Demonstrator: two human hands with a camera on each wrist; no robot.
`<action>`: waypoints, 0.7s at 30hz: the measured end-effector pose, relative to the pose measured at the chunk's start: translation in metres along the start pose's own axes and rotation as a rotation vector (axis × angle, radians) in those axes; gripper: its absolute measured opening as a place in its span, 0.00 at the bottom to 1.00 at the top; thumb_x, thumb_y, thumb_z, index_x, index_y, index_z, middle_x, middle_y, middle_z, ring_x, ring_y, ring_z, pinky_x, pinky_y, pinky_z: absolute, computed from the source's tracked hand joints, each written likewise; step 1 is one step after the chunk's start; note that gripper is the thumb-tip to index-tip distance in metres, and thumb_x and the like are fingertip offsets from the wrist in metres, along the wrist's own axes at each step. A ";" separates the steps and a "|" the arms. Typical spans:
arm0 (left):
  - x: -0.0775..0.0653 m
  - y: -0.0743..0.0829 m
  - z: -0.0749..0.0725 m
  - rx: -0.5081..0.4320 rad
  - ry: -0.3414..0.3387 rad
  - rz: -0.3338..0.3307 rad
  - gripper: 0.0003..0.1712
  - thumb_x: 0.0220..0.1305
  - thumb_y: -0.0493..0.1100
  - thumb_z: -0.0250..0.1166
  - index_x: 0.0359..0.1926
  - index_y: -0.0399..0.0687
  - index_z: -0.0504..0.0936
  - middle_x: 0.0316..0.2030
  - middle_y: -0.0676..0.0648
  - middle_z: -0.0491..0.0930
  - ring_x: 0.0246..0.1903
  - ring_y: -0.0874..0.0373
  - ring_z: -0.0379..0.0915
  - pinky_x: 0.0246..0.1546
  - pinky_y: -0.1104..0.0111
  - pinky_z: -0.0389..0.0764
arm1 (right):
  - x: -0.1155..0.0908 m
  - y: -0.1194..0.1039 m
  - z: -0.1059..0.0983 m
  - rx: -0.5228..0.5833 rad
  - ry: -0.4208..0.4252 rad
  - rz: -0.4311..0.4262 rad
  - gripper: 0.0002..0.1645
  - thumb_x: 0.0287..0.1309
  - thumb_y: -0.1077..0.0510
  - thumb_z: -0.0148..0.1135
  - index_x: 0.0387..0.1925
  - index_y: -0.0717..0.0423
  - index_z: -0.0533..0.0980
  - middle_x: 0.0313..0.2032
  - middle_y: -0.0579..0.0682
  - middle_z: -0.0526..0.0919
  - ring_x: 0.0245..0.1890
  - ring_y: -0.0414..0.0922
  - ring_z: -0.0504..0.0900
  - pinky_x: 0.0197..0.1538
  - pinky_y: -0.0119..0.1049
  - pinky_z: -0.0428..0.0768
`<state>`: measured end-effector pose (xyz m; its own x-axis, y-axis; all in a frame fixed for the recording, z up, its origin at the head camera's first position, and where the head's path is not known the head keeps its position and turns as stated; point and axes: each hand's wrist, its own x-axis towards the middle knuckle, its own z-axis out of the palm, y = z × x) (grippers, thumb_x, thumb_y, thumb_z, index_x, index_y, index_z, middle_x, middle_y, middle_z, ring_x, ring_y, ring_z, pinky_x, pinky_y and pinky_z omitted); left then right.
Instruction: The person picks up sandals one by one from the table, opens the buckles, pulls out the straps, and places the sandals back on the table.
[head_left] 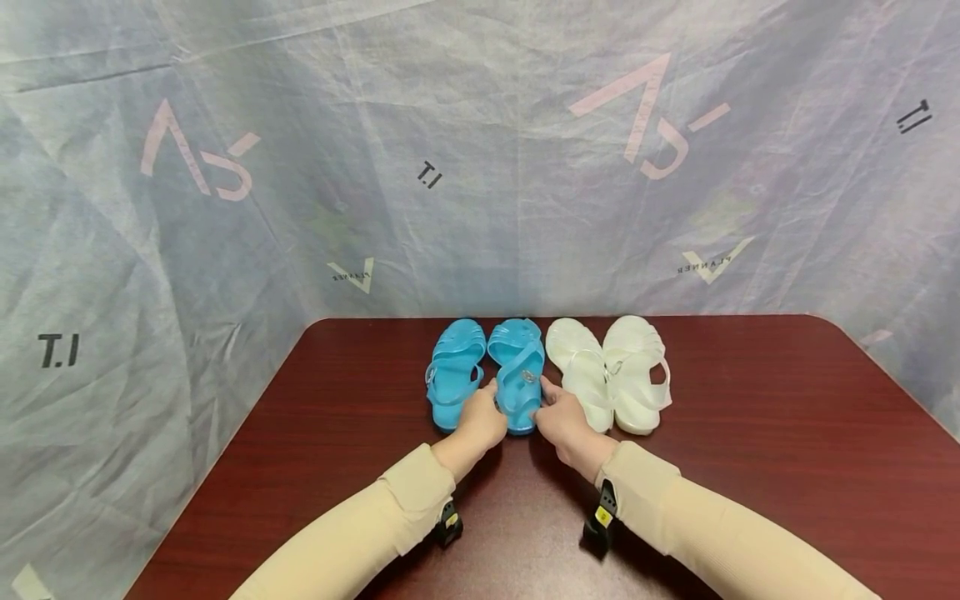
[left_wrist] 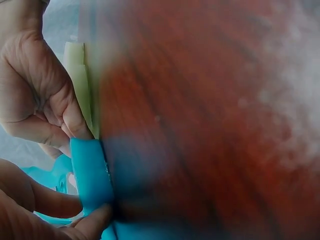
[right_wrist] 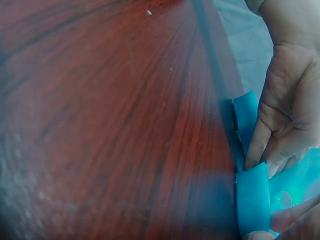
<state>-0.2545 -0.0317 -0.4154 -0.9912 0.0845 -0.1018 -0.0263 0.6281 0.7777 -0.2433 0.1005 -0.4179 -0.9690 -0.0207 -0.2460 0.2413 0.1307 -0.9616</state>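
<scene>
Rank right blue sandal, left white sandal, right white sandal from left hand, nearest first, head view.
1. Right blue sandal, gripped by the left hand.
2. Left white sandal, right of the blue one.
3. Right white sandal, rightmost.

Head pic bright, tbl (head_left: 517, 508) glare; wrist pics dimmer, part-blurry

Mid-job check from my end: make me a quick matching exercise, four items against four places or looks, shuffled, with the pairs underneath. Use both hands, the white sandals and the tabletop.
Column one
1. Left hand
2. Right hand
3. White sandals
4. Tabletop

Column two
A. At the gripped blue sandal, on the side nearest the white pair
B. Dark reddish-brown, under the row of footwear
C. At that same sandal, on the side facing the other blue sandal
D. Pale footwear at the row's right end, head view

Pairs: 1-C, 2-A, 3-D, 4-B
</scene>
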 end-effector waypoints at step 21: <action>0.001 0.005 -0.007 -0.083 -0.006 -0.078 0.37 0.60 0.25 0.52 0.72 0.33 0.57 0.70 0.36 0.60 0.70 0.44 0.55 0.65 0.56 0.67 | 0.001 -0.001 -0.003 -0.057 -0.009 -0.033 0.44 0.57 0.76 0.47 0.74 0.65 0.47 0.74 0.64 0.51 0.73 0.57 0.52 0.71 0.46 0.60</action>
<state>-0.2567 -0.0332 -0.4071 -0.9849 0.0426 -0.1676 -0.1143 0.5666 0.8160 -0.2451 0.1034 -0.4167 -0.9758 -0.0344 -0.2159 0.2060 0.1856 -0.9608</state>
